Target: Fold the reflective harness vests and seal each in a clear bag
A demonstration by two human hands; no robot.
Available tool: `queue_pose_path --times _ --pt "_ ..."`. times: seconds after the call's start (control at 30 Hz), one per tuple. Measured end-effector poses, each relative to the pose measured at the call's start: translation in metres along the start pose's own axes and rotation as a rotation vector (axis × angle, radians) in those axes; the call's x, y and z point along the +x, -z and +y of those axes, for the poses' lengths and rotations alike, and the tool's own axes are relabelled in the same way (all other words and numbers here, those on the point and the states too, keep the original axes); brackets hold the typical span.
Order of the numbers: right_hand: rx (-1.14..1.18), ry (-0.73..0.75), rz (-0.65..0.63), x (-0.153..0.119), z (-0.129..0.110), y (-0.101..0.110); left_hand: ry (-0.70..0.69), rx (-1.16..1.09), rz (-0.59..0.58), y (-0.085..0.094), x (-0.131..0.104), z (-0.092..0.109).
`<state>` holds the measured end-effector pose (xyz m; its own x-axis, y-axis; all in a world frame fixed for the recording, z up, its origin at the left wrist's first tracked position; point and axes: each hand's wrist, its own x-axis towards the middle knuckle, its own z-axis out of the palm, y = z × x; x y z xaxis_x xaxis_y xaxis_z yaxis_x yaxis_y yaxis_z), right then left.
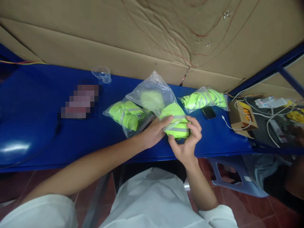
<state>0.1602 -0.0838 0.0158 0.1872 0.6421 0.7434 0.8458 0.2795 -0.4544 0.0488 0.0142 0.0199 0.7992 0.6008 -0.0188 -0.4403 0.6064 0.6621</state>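
A folded neon yellow-green reflective vest with silver stripes is held between my two hands above the table's front part. My left hand grips its left side, thumb on top. From the right, my right hand pinches it, fingers at the upper edge and thumb at the lower left. Clear plastic lies against its left edge; whether the vest is inside a bag I cannot tell. Just behind, a clear plastic bag shows more neon fabric. Left of my hands lies another bagged neon bundle.
The blue table backs onto cardboard. At right lie a bagged neon bundle, a black phone, a cardboard box and white cables. A clear cup stands at the back left. Below right are a blue stool and a person's limb.
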Motion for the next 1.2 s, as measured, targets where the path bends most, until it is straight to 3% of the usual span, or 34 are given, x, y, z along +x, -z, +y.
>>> queue_pose_path --times 0.17,0.27,0.43,0.57,0.7,0.83,1.03,1.1,1.2 --pt "0.030 -0.064 0.144 -0.008 -0.009 -0.015 0.093 -0.064 -0.007 0.003 -0.001 0.009" --pt "0.028 -0.127 0.180 -0.006 -0.018 -0.024 0.061 -0.073 0.023 0.004 0.000 0.013" --pt "0.034 -0.305 0.237 0.002 -0.031 -0.034 -0.032 -0.011 -0.026 0.000 -0.002 0.007" --pt "0.104 -0.308 0.273 0.000 -0.024 -0.040 -0.059 -0.001 -0.038 0.001 -0.002 0.007" --pt "0.203 -0.393 0.224 -0.003 -0.012 -0.038 -0.137 -0.041 -0.001 0.003 0.002 0.015" --pt "0.386 -0.548 0.211 -0.002 -0.014 -0.031 -0.195 0.022 0.044 0.005 0.006 0.016" --pt "0.632 -0.749 0.232 0.005 -0.016 -0.020 -0.107 0.026 -0.103 0.008 0.005 0.006" --pt "0.641 -0.743 0.239 0.005 -0.013 -0.018 -0.113 0.038 -0.107 0.007 0.003 0.003" --pt "0.470 -0.621 0.237 0.003 -0.011 -0.021 -0.130 0.081 -0.010 0.005 0.001 0.003"
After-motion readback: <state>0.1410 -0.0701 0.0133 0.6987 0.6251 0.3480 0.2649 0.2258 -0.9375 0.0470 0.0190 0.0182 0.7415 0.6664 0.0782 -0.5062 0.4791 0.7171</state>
